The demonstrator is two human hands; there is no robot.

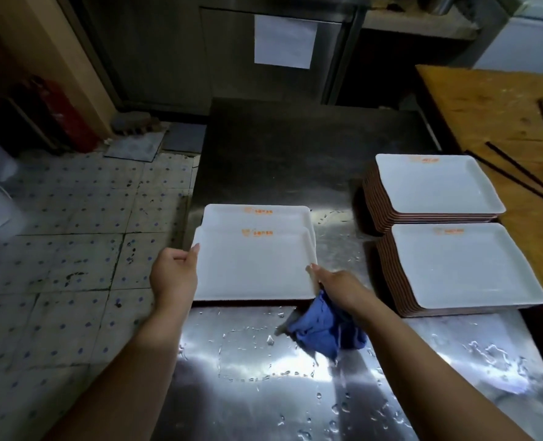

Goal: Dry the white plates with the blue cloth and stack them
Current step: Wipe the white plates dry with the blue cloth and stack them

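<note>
**Plate held over the left-hand stack, cloth bunched in the right hand**

The person stands at a wet steel bench (264, 361), both arms stretched forward. The left hand (174, 272) holds the left edge of a white rectangular plate (251, 265), fingers curled round the rim. The right hand (337, 288) is at the plate's near right corner, one finger stretched along the edge, and its grip also holds a crumpled blue cloth (324, 326) that hangs below the wrist over the bench. The held plate sits slightly nearer than another white plate (257, 214) beneath it, whose far edge with orange lettering shows beyond. To the right, well apart, stand two taller stacks of white plates with brown undersides: the far stack (432, 186) and the near stack (461, 265), just beside each other. Water drops lie scattered across the bench. A wooden board (492, 109) with dark chopsticks (518, 176) sits at the far right
</note>
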